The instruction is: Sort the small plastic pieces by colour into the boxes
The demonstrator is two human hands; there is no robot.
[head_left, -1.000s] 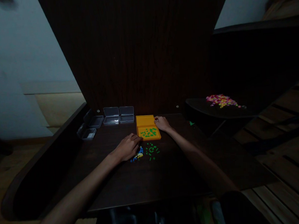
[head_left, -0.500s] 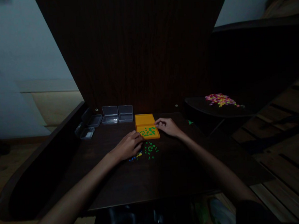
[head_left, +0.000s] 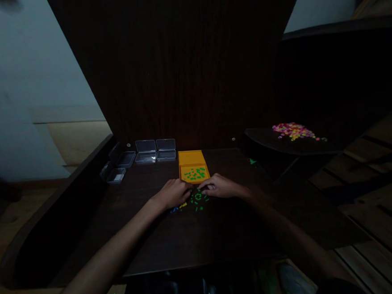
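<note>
A: Where are the 2 hands?
B: The left hand and right hand rest on the counter at the green beads, their fingertips almost meeting.
A: And each grip?
B: Curled, palm down. Whether it holds anything, I cannot tell. The orange box stands just behind, toward the far edge.

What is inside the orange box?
Scattered green pieces lie in the orange box. Nothing covers its inside; too dim to tell their shape.

Clear boxes are sitting along the desk's back edge, and a pink-yellow bead pile is lying on the side shelf.
</note>
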